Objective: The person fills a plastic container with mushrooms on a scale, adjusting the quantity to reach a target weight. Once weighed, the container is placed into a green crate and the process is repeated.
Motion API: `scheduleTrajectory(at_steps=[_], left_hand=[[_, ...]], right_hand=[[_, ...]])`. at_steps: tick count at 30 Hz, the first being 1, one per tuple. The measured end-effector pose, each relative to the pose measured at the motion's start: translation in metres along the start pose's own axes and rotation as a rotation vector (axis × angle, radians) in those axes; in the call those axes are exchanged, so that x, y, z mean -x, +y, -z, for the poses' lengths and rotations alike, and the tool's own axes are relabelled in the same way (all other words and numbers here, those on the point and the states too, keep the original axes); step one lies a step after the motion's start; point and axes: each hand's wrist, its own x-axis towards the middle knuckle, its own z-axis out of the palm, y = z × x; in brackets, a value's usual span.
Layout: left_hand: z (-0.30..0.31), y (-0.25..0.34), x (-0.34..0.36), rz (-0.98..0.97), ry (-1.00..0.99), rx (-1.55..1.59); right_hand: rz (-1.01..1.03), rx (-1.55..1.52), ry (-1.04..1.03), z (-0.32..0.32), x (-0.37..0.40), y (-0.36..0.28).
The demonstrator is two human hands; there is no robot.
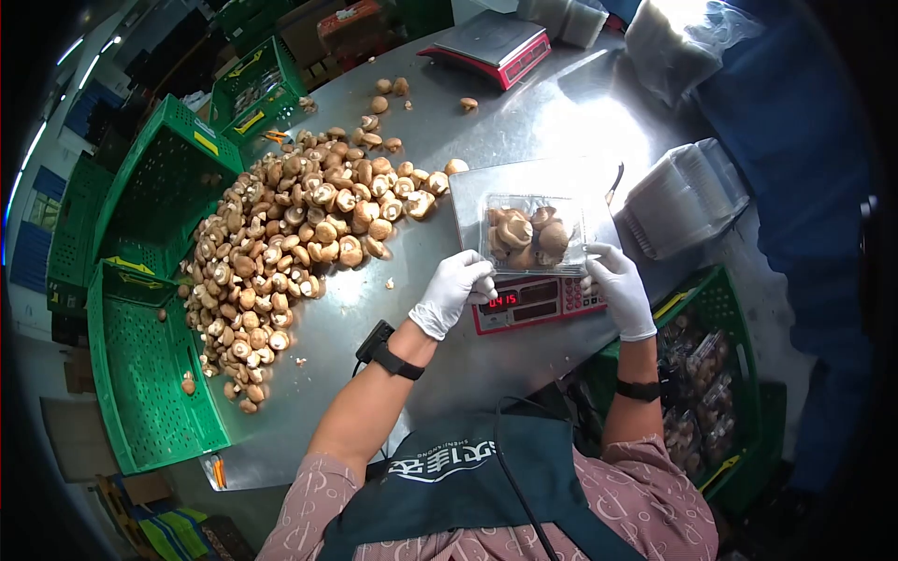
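A clear plastic box (534, 245) of brown mushrooms rests on the plate of a red-and-silver digital scale (519, 309), whose red display appears to read 0.415. My left hand (457, 289), in a white glove, has its fingers closed at the box's front left corner. At the front right corner, my gloved right hand (617, 288) pinches the box edge between thumb and fingers. To the left, a large heap of loose mushrooms (290, 243) covers the metal table (440, 351).
Green crates (154, 374) stand along the left edge. A second scale (496, 51) sits at the back. Stacked clear boxes (687, 196) lie at the right, near a plastic bag (678, 47). Packed mushrooms fill a green crate (744, 360) below right. A dark cable hangs over my apron.
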Motion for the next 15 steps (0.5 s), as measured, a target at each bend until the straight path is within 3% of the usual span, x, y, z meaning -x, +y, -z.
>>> scheduleTrajectory(at_steps=[2, 4, 6, 9, 15], left_hand=[[0.001, -0.005, 0.016, -0.151, 0.001, -0.04], [0.006, -0.012, 0.046, -0.184, 0.027, -0.059], [0.021, -0.027, 0.084, -0.224, 0.073, -0.134], [0.056, -0.069, 0.147, -0.133, 0.113, -0.01], [0.1, -0.168, 0.236, 0.036, 0.242, -0.072]], right_hand=[[-0.035, -0.045, 0.006, -0.008, 0.005, 0.001], [0.045, 0.051, -0.083, -0.021, 0.015, 0.003], [0.024, -0.043, -0.173, -0.041, 0.033, 0.006], [-0.12, -0.046, -0.298, -0.084, 0.064, 0.01], [-0.211, 0.166, -0.528, -0.142, 0.093, 0.105]])
